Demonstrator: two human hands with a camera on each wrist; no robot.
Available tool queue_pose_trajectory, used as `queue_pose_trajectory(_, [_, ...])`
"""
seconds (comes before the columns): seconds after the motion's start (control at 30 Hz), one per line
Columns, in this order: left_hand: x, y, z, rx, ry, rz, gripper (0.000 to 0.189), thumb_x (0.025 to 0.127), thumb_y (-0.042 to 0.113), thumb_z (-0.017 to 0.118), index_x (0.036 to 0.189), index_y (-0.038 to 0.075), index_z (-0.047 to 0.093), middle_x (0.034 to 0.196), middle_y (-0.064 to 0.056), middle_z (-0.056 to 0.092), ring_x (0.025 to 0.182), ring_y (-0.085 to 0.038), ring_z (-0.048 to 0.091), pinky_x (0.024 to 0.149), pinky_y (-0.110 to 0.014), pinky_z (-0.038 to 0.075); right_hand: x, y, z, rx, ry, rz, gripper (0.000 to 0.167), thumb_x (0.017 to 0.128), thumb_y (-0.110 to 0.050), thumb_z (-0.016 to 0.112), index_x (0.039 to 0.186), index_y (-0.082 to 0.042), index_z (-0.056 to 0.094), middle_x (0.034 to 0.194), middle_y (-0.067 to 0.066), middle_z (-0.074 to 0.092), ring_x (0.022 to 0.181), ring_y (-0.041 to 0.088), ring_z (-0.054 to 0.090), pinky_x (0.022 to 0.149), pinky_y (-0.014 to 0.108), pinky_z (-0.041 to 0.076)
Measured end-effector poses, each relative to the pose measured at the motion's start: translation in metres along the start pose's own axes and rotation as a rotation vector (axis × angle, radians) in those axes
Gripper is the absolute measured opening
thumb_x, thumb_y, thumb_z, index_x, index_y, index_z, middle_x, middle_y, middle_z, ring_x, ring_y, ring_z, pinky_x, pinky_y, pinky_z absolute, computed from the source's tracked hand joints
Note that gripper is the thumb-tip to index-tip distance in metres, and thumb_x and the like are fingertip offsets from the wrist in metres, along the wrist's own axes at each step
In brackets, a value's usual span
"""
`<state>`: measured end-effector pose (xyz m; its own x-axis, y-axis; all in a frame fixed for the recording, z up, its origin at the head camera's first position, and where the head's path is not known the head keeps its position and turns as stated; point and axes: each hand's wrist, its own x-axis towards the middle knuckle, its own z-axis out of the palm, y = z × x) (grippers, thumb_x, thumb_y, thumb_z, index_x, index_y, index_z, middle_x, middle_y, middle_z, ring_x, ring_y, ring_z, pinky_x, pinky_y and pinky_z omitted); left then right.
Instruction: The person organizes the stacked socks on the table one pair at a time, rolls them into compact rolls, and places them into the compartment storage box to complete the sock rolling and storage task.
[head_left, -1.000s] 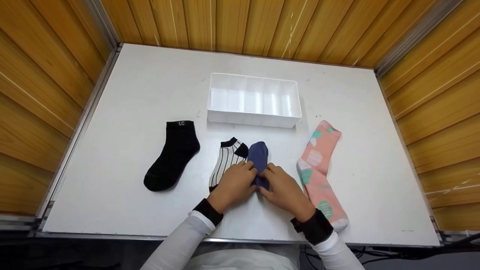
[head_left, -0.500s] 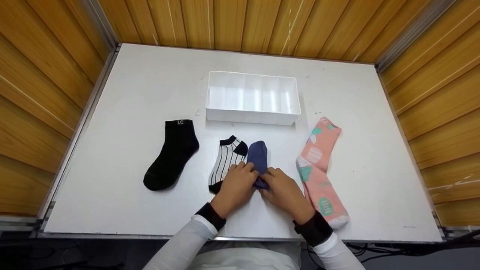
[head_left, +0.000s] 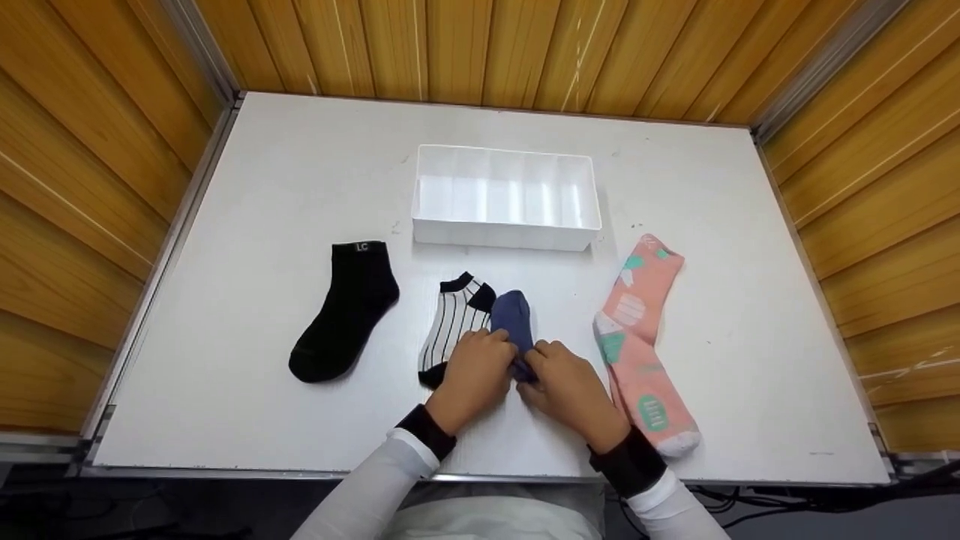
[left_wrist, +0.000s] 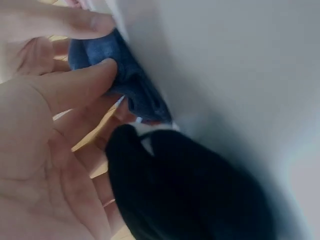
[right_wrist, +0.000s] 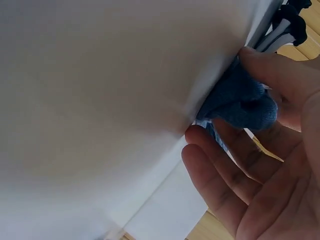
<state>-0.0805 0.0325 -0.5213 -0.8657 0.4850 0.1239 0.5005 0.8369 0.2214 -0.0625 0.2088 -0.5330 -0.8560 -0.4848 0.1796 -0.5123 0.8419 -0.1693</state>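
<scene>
White surface (head_left: 247,300) below: beside the striped sock (head_left: 454,326), my left fingers (head_left: 489,341) and right fingers (head_left: 543,352) pinch the blue sock (head_left: 511,316) near its closer end. I'm apparently folding it; next calls for pressing layers snug.

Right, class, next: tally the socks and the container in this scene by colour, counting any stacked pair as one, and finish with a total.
Black, LC-marked ankle sock: 1
Black-and-white, striped low-cut sock: 1
Blue, sock in both hands: 1
Pink, green-and-white-patterned long sock: 1
White, rectangular open bin: 1
Total: 5
</scene>
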Motion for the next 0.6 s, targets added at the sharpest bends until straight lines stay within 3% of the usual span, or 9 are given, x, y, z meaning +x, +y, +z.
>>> queue_pose_trajectory(0.2, [0.0036,-0.0027,-0.0024,-0.075,-0.046,-0.031,0.007,0.085,0.021,0.074,0.089,0.018,0.079,0.087,0.001,0.069,0.077,-0.024,0.068,0.071,-0.04,0.054,-0.0022,0.0002,-0.005,0.087,-0.048,0.019,0.037,0.079,-0.024,0.084,0.104,-0.012,0.059,0.086,0.002,0.065,0.077,0.019,0.061,0.062,0.038,0.049])
queue_pose_trajectory(0.43, [0.0055,-0.0032,-0.0057,-0.171,-0.136,-0.038,0.006,0.086,0.022,0.076,0.088,0.017,0.079,0.086,0.002,0.068,0.079,-0.022,0.067,0.069,-0.037,0.054,-0.0056,0.0048,-0.0048,0.115,-0.059,0.008,0.018,0.088,-0.02,0.076,0.095,-0.01,0.062,0.082,0.0,0.063,0.072,0.017,0.059,0.061,0.035,0.048])
queue_pose_trajectory(0.6, [0.0053,-0.0015,-0.0061,-0.183,-0.132,-0.04,0.01,0.09,0.026,0.074,0.086,0.018,0.075,0.085,0.001,0.067,0.078,-0.021,0.066,0.067,-0.036,0.052,-0.0005,0.0091,-0.0093,0.177,-0.107,0.04,0.008,0.092,-0.015,0.072,0.094,-0.01,0.067,0.085,0.002,0.067,0.075,0.019,0.064,0.066,0.039,0.051])
